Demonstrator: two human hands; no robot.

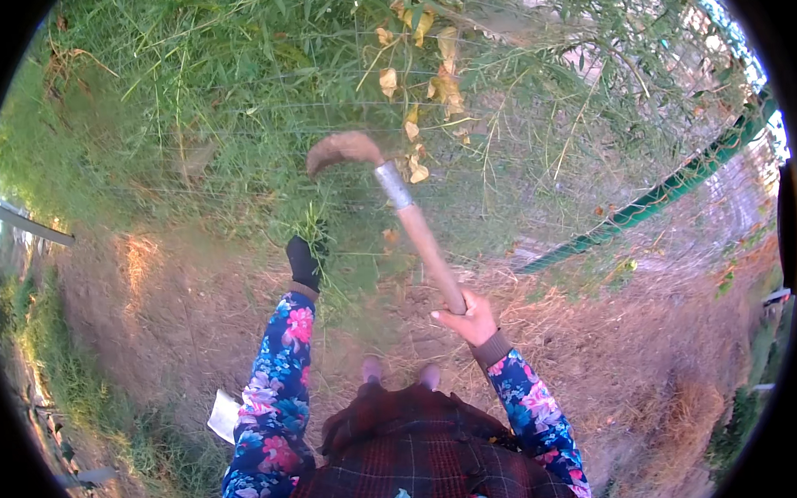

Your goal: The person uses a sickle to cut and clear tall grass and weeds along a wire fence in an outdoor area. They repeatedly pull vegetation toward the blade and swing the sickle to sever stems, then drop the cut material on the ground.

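My right hand (473,320), bare, grips the lower end of the wooden handle (430,251) of a sickle. A metal ferrule (393,184) joins that handle to a brown, hooked blade (344,149), which curves to the left in front of the tall weeds (236,116). Lower and to the left, my left hand (303,262) wears a black glove and is closed around thin green weed stems (322,242). Its fingertips are partly hidden by the leaves. The blade hangs above and right of the gloved hand, apart from it.
A wire mesh fence runs through the weeds, with a slanting green metal post (641,211) at right. Dry yellow leaves (449,89) hang on it. Straw-strewn soil (606,360) surrounds my shoes (371,368). A white object (224,415) lies beside my left sleeve.
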